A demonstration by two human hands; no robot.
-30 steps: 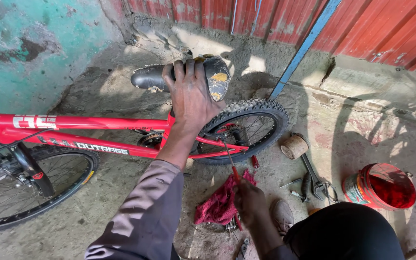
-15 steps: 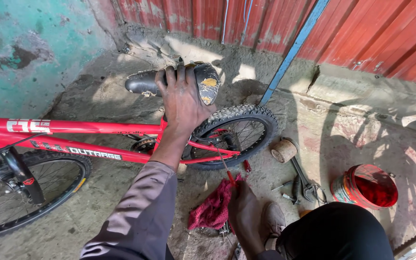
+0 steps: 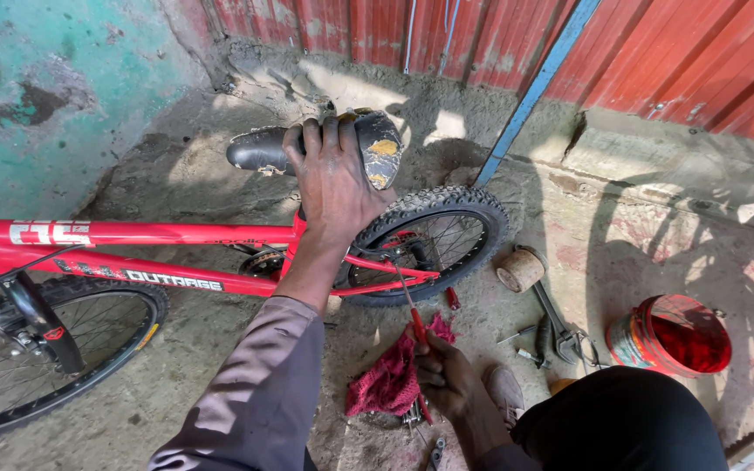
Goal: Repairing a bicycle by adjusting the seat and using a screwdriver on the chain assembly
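Left hand (image 3: 333, 187) clamps worn black bicycle saddle (image 3: 263, 150) at 12 o'clock — keep frame steady; right hand (image 3: 447, 377) grips red-handled screwdriver (image 3: 414, 318) at 5 o'clock — aim tip squarely.

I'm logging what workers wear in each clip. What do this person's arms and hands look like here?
Both hands are bare, with no gloves. The left hand looks smudged with dark grime, and its arm wears a long grey-brown sleeve reaching the wrist. The right hand shows no ring or watch; any sleeve there is hidden behind a dark trouser knee.

Sunlit corner of a rough work yard

A peeling teal wall (image 3: 54, 78) meets red corrugated sheeting (image 3: 656, 52); a blue bar (image 3: 534, 92) leans there, over a dusty concrete floor (image 3: 656, 235) with shadows.
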